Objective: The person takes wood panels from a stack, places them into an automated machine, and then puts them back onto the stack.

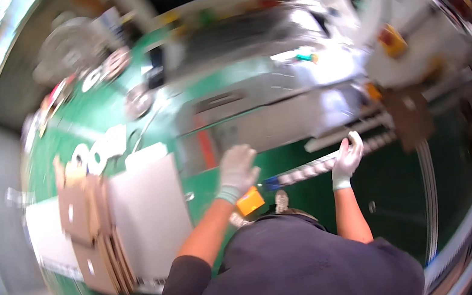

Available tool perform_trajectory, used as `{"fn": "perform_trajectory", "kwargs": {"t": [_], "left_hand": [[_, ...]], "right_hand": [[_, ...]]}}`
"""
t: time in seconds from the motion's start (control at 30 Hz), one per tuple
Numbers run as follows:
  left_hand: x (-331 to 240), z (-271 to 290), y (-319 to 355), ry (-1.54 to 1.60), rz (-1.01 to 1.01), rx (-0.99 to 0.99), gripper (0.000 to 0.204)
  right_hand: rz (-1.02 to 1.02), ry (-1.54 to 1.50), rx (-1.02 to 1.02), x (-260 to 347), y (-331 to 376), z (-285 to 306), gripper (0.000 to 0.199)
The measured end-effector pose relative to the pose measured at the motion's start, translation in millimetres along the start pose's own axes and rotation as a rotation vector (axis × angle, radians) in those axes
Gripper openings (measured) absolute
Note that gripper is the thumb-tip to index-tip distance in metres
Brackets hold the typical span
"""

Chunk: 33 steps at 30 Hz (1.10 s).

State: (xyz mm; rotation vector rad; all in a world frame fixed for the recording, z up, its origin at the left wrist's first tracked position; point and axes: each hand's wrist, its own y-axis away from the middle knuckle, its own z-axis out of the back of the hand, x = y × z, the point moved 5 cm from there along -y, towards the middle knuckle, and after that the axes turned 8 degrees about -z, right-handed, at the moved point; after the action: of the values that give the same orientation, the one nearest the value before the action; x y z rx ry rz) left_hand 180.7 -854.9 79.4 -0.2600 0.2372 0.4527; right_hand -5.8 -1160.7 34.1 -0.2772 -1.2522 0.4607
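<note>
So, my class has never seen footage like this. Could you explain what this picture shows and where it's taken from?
There is no robot here, just a person at work. The single picture comes from a wide fisheye camera worn on the head, looking down, so edges bend and the corners go black.

The left hand and right hand are both in pale gloves. The left is nearest a yellow box; the right is at a long pale strip. Blur hides whether either hand grips anything.

Ahead lies a grey surface. To the left, brown cardboard pieces lean by white panels, above a green floor.
</note>
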Motion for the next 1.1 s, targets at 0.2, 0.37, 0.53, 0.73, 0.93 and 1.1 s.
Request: {"fn": "perform_trajectory", "kwargs": {"t": [0.2, 0.37, 0.53, 0.73, 0.93, 1.1], "left_hand": [[77, -23, 222, 0.192, 0.716, -0.093, 0.056], [143, -56, 549, 0.087, 1.739, -0.826, 0.042], [129, 1, 731, 0.227, 1.926, -1.522, 0.030], [219, 107, 705, 0.336, 1.494, -1.759, 0.028], [369, 187, 697, 0.028, 1.610, -1.246, 0.040], [432, 161, 768, 0.092, 1.577, -1.489, 0.043]], "right_hand": [[0.473, 0.351, 0.948, 97, 102, -58, 0.026], [0.406, 0.467, 0.946, 88, 109, -71, 0.035], [0.368, 0.560, 0.917, 94, 110, -74, 0.039], [0.322, 0.568, 0.857, 94, 115, -75, 0.043], [0.258, 0.644, 0.776, 85, 113, -78, 0.040], [0.245, 0.737, 0.768, 121, 161, -108, 0.040]]}}
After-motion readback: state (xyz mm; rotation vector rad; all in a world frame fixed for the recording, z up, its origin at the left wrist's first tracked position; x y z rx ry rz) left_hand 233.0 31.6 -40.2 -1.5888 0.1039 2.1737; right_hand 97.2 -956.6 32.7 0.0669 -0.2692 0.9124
